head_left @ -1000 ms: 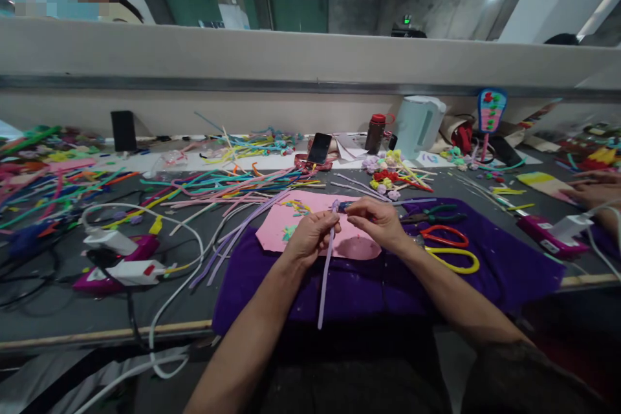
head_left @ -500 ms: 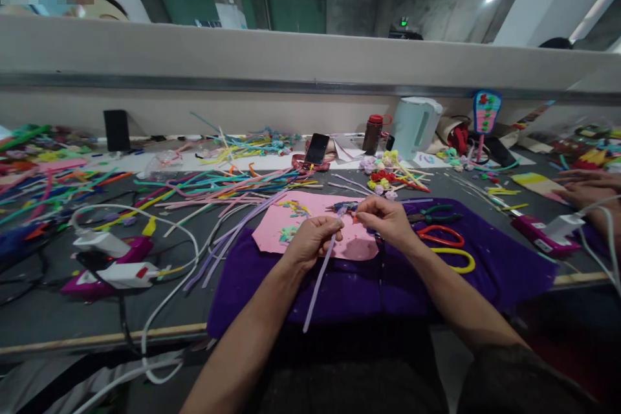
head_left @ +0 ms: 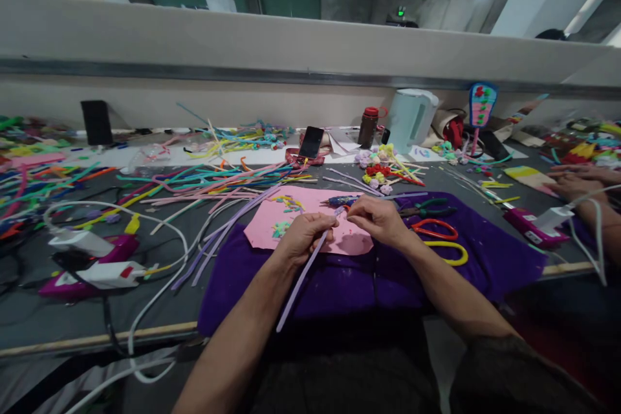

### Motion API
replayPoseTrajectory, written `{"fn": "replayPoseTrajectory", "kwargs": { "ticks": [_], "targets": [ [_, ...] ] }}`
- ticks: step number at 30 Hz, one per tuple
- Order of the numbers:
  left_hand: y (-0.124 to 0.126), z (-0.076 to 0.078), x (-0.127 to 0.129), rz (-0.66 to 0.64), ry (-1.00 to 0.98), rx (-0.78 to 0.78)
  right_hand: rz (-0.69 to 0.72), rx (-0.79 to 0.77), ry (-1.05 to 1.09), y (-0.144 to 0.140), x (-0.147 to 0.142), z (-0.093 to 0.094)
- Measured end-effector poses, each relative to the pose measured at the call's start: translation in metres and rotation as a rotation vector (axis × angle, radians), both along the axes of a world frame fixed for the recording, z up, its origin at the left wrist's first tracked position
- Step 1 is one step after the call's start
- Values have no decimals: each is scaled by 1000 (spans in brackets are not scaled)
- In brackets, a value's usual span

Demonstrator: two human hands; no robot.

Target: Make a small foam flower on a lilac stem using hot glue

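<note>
My left hand (head_left: 305, 237) is closed on a lilac pipe cleaner (head_left: 299, 288), whose long tail slants down toward me. The upper end of that pipe cleaner comes out between my two hands, where it looks bent or looped. My right hand (head_left: 376, 217) is pinched close beside this end; its fingertips appear to hold it, though the exact contact is too small to make out. Both hands hover over a pink sheet (head_left: 262, 233) with small yellow and green pieces on it. The sheet lies on a purple cloth (head_left: 233, 291).
Right of my hands lie red-handled scissors (head_left: 436, 228), a yellow handle loop (head_left: 449, 253) and green-handled pliers (head_left: 429, 209). Pipe cleaners (head_left: 218, 178) spread left. Behind stand a phone (head_left: 311, 142), a bottle (head_left: 369, 127) and a kettle (head_left: 412, 119). Another person's hands (head_left: 579, 184) are at right.
The lilac tail has swung left and lies at a lower slant. My hands keep nearly the same grip and place over the pink sheet. The whole view has shifted slightly.
</note>
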State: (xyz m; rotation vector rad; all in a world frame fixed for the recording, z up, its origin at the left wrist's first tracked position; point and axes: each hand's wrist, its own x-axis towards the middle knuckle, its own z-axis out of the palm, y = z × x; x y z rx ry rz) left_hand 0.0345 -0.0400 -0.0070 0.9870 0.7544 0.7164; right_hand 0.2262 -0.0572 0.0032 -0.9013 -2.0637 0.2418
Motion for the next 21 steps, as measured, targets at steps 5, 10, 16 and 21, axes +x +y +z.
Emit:
{"fn": "replayPoseTrajectory", "kwargs": {
  "ticks": [5,10,16,21],
  "targets": [
    [0,0,-1,-12,14,18,-24,19,36,1,-6,-3],
    [0,-3,-1,-22,28,45,-14,39,91,-3,-9,-2],
    [0,-4,0,-22,99,65,19,67,96,0,-4,-2],
    [-3,0,1,0,169,102,42,100,22,3,0,-3]
  ]
}}
